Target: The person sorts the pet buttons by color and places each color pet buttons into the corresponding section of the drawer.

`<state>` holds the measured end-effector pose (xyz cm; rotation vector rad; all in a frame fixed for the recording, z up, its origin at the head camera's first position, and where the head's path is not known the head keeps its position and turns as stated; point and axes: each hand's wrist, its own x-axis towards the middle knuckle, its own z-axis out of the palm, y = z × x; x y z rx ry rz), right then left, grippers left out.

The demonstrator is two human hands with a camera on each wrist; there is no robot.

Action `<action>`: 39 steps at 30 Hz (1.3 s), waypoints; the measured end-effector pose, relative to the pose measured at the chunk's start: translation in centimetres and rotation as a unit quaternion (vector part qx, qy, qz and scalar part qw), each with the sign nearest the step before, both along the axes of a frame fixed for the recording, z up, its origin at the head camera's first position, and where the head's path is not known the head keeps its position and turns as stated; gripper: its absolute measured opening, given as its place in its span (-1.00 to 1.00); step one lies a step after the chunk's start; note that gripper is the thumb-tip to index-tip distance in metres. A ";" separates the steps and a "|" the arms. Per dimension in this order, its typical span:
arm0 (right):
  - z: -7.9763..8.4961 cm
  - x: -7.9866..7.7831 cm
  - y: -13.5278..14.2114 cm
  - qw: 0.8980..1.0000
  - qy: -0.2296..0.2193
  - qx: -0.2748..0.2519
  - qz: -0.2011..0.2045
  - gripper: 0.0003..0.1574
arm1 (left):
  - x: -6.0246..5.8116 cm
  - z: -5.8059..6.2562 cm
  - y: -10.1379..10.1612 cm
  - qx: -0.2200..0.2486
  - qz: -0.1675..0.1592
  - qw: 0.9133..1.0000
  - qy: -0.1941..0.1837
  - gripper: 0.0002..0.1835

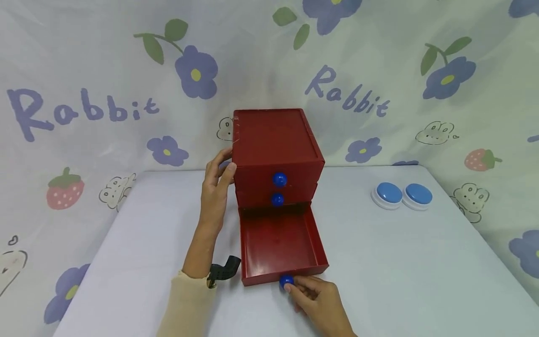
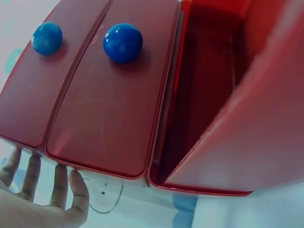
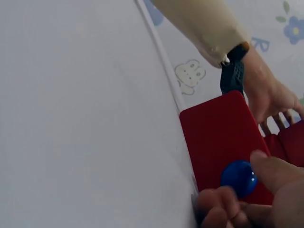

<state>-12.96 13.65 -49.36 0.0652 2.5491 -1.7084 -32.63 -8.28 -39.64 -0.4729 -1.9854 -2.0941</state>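
Note:
A red cabinet point(image 1: 271, 138) with three drawers stands on the table, each drawer front carrying a round blue knob. Its bottom drawer point(image 1: 278, 243) is pulled far out, and the inside shows bare red plastic. My right hand point(image 1: 317, 299) pinches the bottom drawer's blue knob point(image 1: 286, 281) between thumb and fingers. Against the cabinet's left side rest the fingertips of my left hand point(image 1: 215, 192), fingers spread, as the left wrist view also shows. The upper knob point(image 2: 47, 38) and middle knob point(image 2: 123, 42) sit on drawers that are pushed in.
Two blue push buttons with white bases, a left one point(image 1: 388, 194) and a right one point(image 1: 418, 195), stand side by side at the table's back right. A printed cloth point(image 1: 261, 61) hangs behind the white table point(image 1: 400, 271). A black wrist mount point(image 1: 226, 268) juts from my left wrist beside the drawer.

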 end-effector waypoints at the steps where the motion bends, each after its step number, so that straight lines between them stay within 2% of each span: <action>1: 0.3 0.1 0.1 1.000 -0.004 0.015 0.000 -0.44 | -0.1 0.0 0.1 0.002 0.000 1.000 0.001 -0.46; 5: 1.5 0.2 1.9 0.997 -0.049 0.050 0.038 -0.51 | 0.0 0.1 0.1 0.007 0.001 1.000 0.000 -0.47; 8: 2.1 0.0 4.8 0.993 -0.083 0.044 0.078 -0.66 | 0.3 0.4 0.1 0.013 0.002 1.000 -0.004 -0.47; 10: 2.2 -0.3 7.1 0.992 -0.085 0.042 0.083 -0.73 | 0.7 0.9 0.1 0.017 0.002 1.000 -0.008 -0.47; 12: 2.2 -0.7 9.2 0.995 -0.070 0.050 0.059 -0.73 | 1.1 1.5 0.2 0.020 0.001 1.000 -0.009 -0.47; 14: 1.9 -1.2 10.9 0.997 -0.041 0.064 0.008 -0.73 | 1.3 1.8 0.1 0.022 0.001 1.000 -0.010 -0.47; 18: 0.9 -2.3 13.4 0.992 0.024 0.083 -0.095 -0.71 | 0.9 1.3 0.0 0.020 0.003 1.000 -0.011 -0.47; 20: 0.3 -3.0 14.5 0.984 0.060 0.100 -0.136 -0.69 | 0.5 0.7 -0.1 0.019 0.004 1.000 -0.009 -0.48; 22: -0.1 -3.7 15.5 0.971 0.104 0.127 -0.171 -0.70 | 0.2 0.3 -0.1 0.019 0.004 1.000 -0.006 -0.48; 24: -0.5 -4.6 16.6 0.954 0.147 0.159 -0.208 -0.72 | 0.1 0.1 -0.1 0.021 0.002 1.000 -0.002 -0.47; 28: -1.3 -7.0 19.1 0.912 0.229 0.203 -0.272 -0.73 | 0.0 -0.1 0.0 0.022 -0.006 1.000 0.001 -0.47; 30: -1.7 -8.4 20.2 0.897 0.252 0.214 -0.293 -0.69 | 0.0 -0.1 -0.1 0.022 -0.007 1.000 -0.001 -0.47; 33: -2.2 -10.4 21.4 0.888 0.256 0.225 -0.308 -0.57 | 0.2 -0.2 -0.2 0.022 -0.005 1.000 -0.006 -0.47; 39: -1.8 -13.0 23.2 0.888 0.185 0.267 -0.325 -0.20 | 0.1 0.0 0.0 0.022 -0.006 1.000 0.002 -0.47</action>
